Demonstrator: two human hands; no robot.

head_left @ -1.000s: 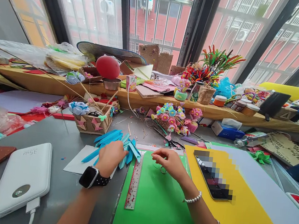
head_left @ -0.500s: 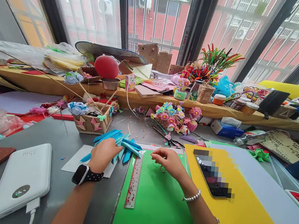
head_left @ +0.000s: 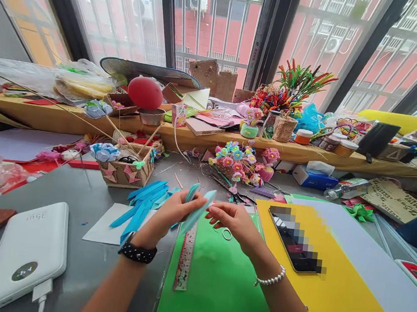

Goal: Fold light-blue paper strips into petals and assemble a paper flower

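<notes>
My left hand (head_left: 172, 214) is closed on folded light-blue paper strips (head_left: 198, 208), lifted above the table. My right hand (head_left: 232, 219) sits just right of them, its fingertips pinched close to the upper end of one strip; whether it touches the strip is unclear. A pile of darker blue folded strips (head_left: 142, 201) lies on a white sheet (head_left: 106, 227) to the left. A patterned ruler (head_left: 185, 260) lies along the left edge of a green sheet (head_left: 217, 286). A small metal ring (head_left: 227, 234) rests on the green sheet under my right hand.
A white power bank (head_left: 25, 251) with its cable lies front left. A phone (head_left: 294, 239) rests on a yellow sheet (head_left: 342, 299). A cardboard basket (head_left: 125, 169) and paper flowers (head_left: 239, 164) stand behind. The wooden sill (head_left: 67, 116) is crowded with craft items.
My left hand has left the blue pile, turned palm inward and risen toward my right hand with light-blue strips in it. My right hand rose slightly to meet them.
</notes>
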